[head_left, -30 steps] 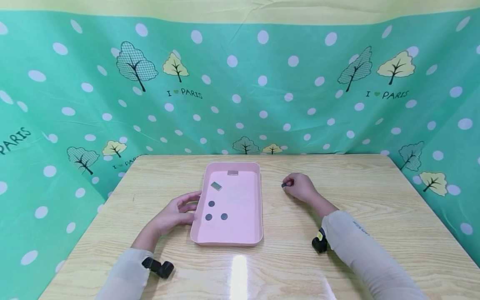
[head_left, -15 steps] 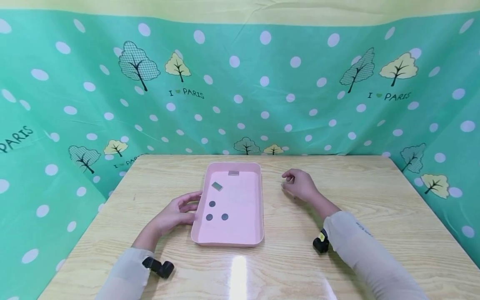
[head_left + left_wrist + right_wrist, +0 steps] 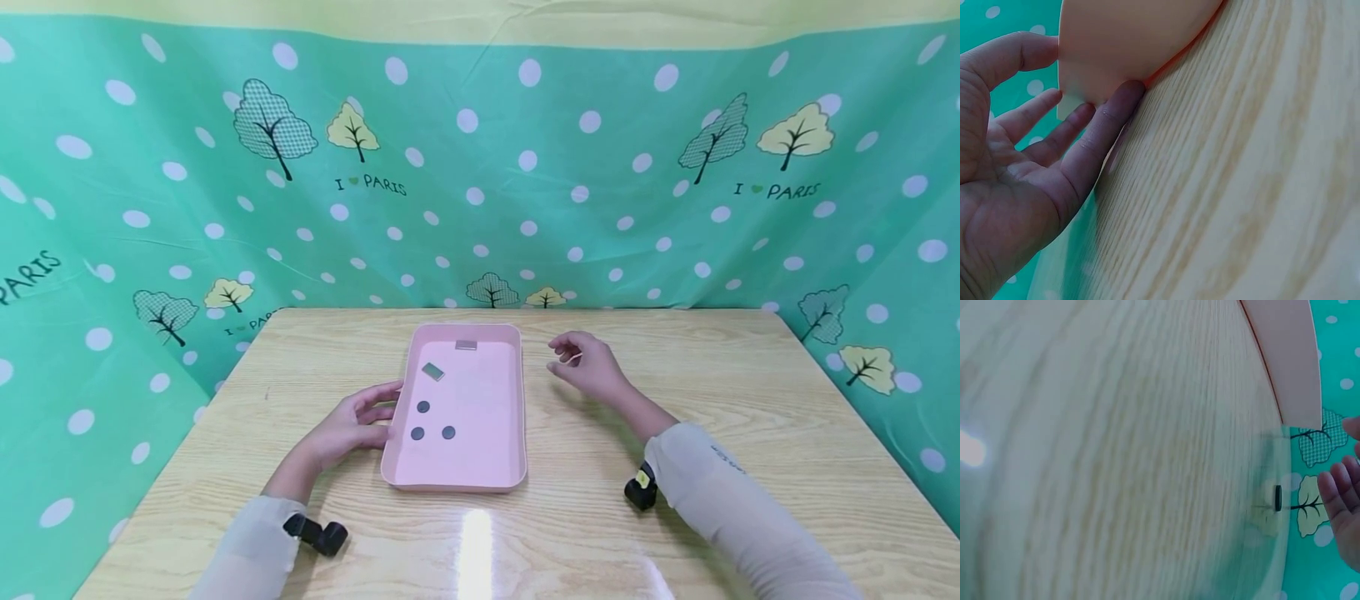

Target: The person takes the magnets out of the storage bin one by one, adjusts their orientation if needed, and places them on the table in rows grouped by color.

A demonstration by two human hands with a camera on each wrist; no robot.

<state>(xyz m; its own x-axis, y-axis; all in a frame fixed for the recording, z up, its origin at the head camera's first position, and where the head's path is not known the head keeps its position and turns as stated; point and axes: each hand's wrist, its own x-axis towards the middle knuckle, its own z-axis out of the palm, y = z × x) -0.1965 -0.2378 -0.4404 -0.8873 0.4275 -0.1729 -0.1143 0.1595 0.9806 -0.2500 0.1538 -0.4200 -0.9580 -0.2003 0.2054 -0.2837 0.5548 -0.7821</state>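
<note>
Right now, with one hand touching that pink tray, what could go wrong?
The left hand touches the side of the pink tray, so a push might shift it and slide the three dark discs inside. The right wrist view shows another small dark piece outside the tray; the right hand might knock it, though how close they are is hard to tell.
</note>
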